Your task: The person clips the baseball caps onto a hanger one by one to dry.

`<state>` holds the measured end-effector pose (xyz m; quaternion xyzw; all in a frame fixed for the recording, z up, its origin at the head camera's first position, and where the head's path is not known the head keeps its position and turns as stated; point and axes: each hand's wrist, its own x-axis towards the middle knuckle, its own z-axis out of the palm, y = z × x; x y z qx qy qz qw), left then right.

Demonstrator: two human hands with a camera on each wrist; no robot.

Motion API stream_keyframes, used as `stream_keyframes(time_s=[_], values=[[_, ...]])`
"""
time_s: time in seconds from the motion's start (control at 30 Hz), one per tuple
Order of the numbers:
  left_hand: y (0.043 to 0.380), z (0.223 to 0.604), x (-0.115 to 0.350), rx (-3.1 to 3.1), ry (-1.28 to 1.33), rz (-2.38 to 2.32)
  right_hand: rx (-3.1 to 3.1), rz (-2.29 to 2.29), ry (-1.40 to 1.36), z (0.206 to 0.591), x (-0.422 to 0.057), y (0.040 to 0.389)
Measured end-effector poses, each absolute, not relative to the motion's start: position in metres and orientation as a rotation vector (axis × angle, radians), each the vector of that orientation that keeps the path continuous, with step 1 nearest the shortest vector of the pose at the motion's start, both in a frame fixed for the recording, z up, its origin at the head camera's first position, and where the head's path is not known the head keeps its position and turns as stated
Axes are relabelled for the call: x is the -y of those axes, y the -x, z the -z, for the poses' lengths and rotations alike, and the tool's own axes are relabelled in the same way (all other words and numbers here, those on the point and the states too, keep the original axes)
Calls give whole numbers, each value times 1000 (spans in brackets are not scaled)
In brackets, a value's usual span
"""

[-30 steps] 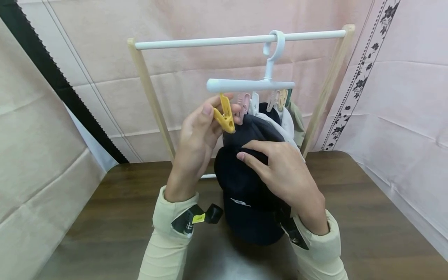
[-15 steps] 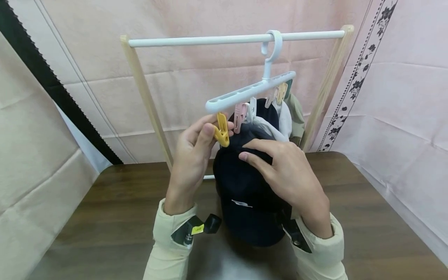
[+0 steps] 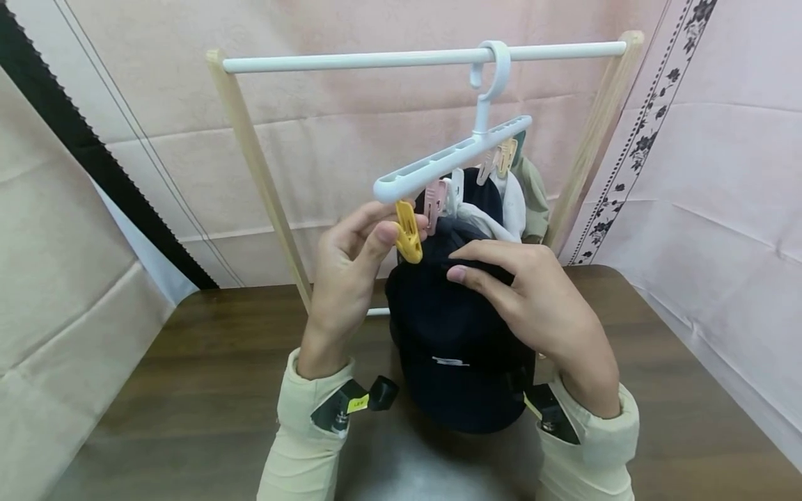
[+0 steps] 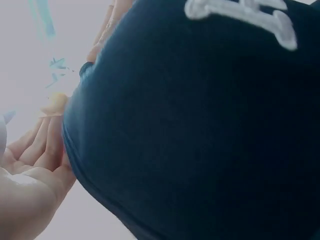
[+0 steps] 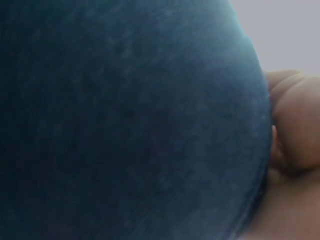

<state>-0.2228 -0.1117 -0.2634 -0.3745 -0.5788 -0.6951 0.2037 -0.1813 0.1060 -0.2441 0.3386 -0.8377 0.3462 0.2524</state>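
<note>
My left hand (image 3: 351, 271) pinches a yellow clothespin (image 3: 409, 233) that hangs under the near end of a light blue hanger (image 3: 438, 163). A dark navy cap (image 3: 451, 327) is pinched at its upper edge between the thumb and fingers of my right hand (image 3: 539, 299), just below and right of the clothespin. The cap (image 4: 185, 125) fills most of the left wrist view, with white lettering at the top and my left hand (image 4: 35, 170) beside it. In the right wrist view the cap's cloth (image 5: 135, 125) hides nearly everything, and part of my right hand (image 5: 300, 130) shows at the edge.
The hanger hooks over a white rail (image 3: 351, 61) between wooden posts. Along it hang a pink clothespin (image 3: 435, 205), a white one (image 3: 455, 188) and a pale yellow one (image 3: 506, 156), with white and olive caps (image 3: 531, 198) behind. Below lies a brown table (image 3: 188, 390).
The hanger's near end has swung down and tilted from its level pose, and the left hand has come down with the clothespin. The right hand and navy cap have shifted slightly right.
</note>
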Motion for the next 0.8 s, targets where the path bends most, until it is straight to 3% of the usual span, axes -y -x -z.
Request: stream_keyframes(time_s=[0.8], values=[[227,268,98,1545,1006,1980,2209,-957,-999,248,-99,187]])
